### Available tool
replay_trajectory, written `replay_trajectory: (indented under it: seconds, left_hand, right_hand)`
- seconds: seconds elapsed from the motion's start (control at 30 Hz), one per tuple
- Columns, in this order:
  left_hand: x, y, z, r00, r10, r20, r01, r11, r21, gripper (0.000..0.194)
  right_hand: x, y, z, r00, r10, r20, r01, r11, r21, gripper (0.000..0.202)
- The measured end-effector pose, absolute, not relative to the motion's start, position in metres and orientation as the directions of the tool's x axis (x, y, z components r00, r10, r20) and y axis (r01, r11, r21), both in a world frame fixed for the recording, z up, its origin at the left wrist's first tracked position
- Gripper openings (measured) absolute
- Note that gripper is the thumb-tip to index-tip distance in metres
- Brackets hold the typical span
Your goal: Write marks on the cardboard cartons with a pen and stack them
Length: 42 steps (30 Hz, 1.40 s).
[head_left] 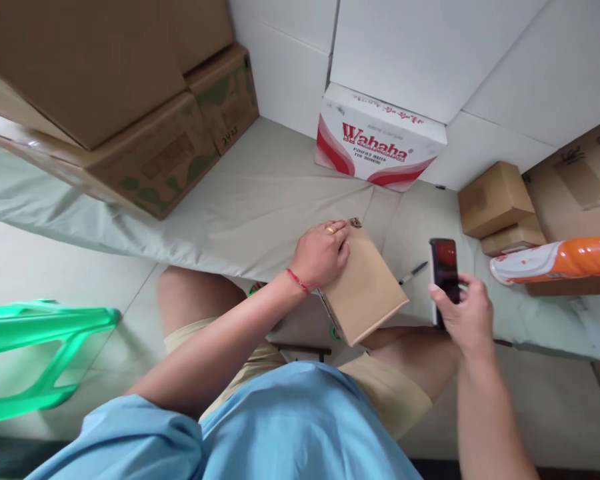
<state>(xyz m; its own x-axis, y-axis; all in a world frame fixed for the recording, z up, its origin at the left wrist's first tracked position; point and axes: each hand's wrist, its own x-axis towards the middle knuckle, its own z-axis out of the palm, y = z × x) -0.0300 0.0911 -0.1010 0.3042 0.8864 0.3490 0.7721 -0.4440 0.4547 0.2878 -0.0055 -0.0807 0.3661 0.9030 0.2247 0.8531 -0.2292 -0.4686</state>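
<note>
My left hand [323, 253], with a ring and a red string bracelet, grips the far left end of a small brown cardboard box [365, 287]. Its fingers are pressed together over the box edge, and the thumb is mostly hidden. The box lies tilted at the near edge of the cloth-covered surface, above my lap. On the right, my right hand [463, 310] is closed around the lower part of an upright black phone [445, 273]. Between the box and the phone lies a black pen [413, 273].
Large cartons [160, 160] stand at the left. A white and red Wahaha box [375, 143] rests against white boxes [405, 53]. Small boxes [495, 200] and an orange-and-white bottle [560, 260] are at the right. A green plastic stool [55, 320] stands on the floor left.
</note>
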Motion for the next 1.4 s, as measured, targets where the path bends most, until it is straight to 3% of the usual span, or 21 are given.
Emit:
replay_trajectory:
  seconds: [0.1, 0.23, 0.47, 1.4]
  left_hand:
    - [-0.032, 0.093, -0.104, 0.316, 0.876, 0.363, 0.75, -0.465, 0.47, 0.036]
    - [-0.035, 0.095, -0.105, 0.294, 0.879, 0.375, 0.744, -0.457, 0.488, 0.043]
    - [-0.036, 0.098, -0.105, 0.266, 0.901, 0.342, 0.772, -0.411, 0.485, 0.042]
    - [-0.035, 0.099, -0.108, 0.244, 0.91, 0.337, 0.78, -0.39, 0.489, 0.038]
  right_hand:
    - [0.216, 0.005, -0.061, 0.273, 0.9, 0.338, 0.822, -0.036, -0.568, 0.072]
    - [0.145, 0.02, -0.056, 0.207, 0.847, 0.489, 0.817, 0.126, -0.563, 0.064]
    - [0.122, 0.022, -0.085, 0.263, 0.873, 0.411, 0.825, 0.017, -0.565, 0.065]
    - [0.119, 0.019, -0.089, 0.266, 0.86, 0.436, 0.841, 0.014, -0.541, 0.066]
